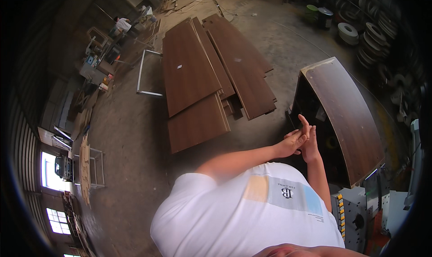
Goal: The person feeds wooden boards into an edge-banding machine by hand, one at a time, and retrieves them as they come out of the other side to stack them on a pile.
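Observation:
My left hand (pixel 292 144) and my right hand (pixel 310 150) meet palm to palm in front of my chest. Their fingers are mostly stretched out and partly overlap, and no object shows between them. Just beyond and to the right of them is a large brown wood-grain cabinet or box (pixel 342 108) with a dark hollow side facing me. Several brown panels (pixel 191 68) lie stacked ahead to the left, with a second stack (pixel 240 63) beside them. Neither hand touches the panels; whether the right one touches the cabinet is not clear.
A metal frame (pixel 143 72) stands left of the panels. At right are rolls of edging (pixel 348 33), a dark bucket (pixel 325 18) and a machine (pixel 353 214) close to my side. Another person (pixel 122 25) works at the far left. A rack with wood strips (pixel 85 167) stands at left.

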Tool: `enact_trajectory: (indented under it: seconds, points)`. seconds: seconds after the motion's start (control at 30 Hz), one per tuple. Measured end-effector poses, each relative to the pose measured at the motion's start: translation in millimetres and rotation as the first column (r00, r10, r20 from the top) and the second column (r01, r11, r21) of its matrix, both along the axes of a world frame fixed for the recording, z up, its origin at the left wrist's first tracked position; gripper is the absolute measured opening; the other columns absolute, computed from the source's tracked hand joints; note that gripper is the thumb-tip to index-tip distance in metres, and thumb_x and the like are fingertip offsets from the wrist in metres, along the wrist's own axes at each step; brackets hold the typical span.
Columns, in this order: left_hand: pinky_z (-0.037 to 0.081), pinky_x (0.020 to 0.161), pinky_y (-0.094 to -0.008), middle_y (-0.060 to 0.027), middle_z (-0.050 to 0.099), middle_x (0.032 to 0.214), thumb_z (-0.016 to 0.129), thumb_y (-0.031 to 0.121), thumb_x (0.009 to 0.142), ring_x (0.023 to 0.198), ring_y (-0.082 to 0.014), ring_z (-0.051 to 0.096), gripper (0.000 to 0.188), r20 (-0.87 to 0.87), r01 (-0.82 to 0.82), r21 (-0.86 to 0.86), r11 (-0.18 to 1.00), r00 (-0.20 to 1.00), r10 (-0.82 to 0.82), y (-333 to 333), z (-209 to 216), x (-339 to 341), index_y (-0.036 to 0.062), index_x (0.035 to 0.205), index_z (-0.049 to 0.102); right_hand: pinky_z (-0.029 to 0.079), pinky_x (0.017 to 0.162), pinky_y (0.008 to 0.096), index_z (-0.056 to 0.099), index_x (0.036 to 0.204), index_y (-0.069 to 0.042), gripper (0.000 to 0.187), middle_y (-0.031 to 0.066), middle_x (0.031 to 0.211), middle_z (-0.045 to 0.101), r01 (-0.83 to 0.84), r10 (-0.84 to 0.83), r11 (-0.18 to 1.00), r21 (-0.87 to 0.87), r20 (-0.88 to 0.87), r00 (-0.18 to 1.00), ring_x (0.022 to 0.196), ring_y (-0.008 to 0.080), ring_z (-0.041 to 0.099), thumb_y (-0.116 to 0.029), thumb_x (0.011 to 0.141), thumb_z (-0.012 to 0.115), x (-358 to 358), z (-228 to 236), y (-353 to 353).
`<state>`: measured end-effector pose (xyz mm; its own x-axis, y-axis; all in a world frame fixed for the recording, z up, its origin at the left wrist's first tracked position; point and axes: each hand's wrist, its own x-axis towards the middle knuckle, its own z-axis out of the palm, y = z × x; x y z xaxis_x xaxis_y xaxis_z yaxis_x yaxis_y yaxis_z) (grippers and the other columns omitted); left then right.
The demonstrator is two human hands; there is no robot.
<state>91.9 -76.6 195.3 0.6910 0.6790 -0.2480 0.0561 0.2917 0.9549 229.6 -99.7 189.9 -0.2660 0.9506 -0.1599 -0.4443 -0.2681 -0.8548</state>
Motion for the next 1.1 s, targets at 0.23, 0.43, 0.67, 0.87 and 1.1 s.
enact_trajectory:
  seconds: [0.23,0.43,0.67,0.87,1.1]
  points:
    - [0.043,0.104,-0.0335,-0.0069,0.038,0.151,0.036,0.028,0.108,0.132,-0.019,0.044,0.051,0.27,-0.018,0.13,0.991,0.963,-0.018,38.3,-60.1,-55.4,0.0211,0.157,0.023,0.026,0.112,0.0564,0.02,0.158,-0.03,0.089,0.004,0.162,0.023,-0.044,0.004,0.994,-0.095,-0.383,0.924,0.144,0.0287,0.03,-0.084,0.086,0.025,-57.9,-16.3,26.7]
    - [0.032,0.112,-0.0334,-0.0049,0.033,0.156,0.039,0.017,0.106,0.139,-0.0193,0.036,0.056,0.403,-0.33,-0.171,0.928,0.836,0.371,80.3,-61.1,-147.7,0.0212,0.158,0.019,0.027,0.113,0.0471,0.022,0.158,-0.02,0.086,0.0078,0.157,0.029,-0.053,0.074,0.991,0.122,-0.176,0.982,0.14,0.0281,0.033,-0.076,0.092,0.03,-173.9,-22.8,87.5]
    - [0.044,0.1,-0.0348,-0.0031,0.045,0.143,0.049,0.023,0.101,0.126,-0.0198,0.049,0.06,0.421,-0.531,-0.182,0.828,0.719,0.553,137.0,-131.2,-286.2,0.0177,0.156,0.026,0.017,0.119,0.0431,0.02,0.157,-0.013,0.09,0.0179,0.161,0.017,-0.282,0.111,0.91,0.304,0.477,0.872,0.149,0.0322,0.015,-0.063,0.089,0.054,-320.6,-57.4,151.4]
    - [0.054,0.079,-0.034,-0.0003,0.057,0.101,0.052,0.024,0.099,0.084,-0.0189,0.065,0.048,0.561,-0.257,-0.556,0.791,0.586,0.585,148.2,-125.2,-364.4,0.0173,0.145,0.04,0.03,0.111,0.0436,0.018,0.155,-0.013,0.092,0.0251,0.148,0.032,-0.535,0.228,0.834,0.132,0.801,0.554,0.136,0.0366,0.036,-0.044,0.085,0.07,-395.2,-32.7,167.1]
    - [0.049,0.097,-0.0382,-0.0159,0.061,0.115,0.052,0.033,0.101,0.111,-0.0255,0.06,0.05,0.585,-0.292,-0.312,0.904,0.69,0.426,144.9,-121.4,-415.5,0.0081,0.142,0.041,0.038,0.105,0.0391,0.017,0.156,-0.013,0.079,0.0192,0.151,0.03,-0.514,0.332,0.855,0.062,0.697,0.636,0.132,0.0303,0.039,-0.051,0.096,0.052,-423.7,-42.4,184.9]
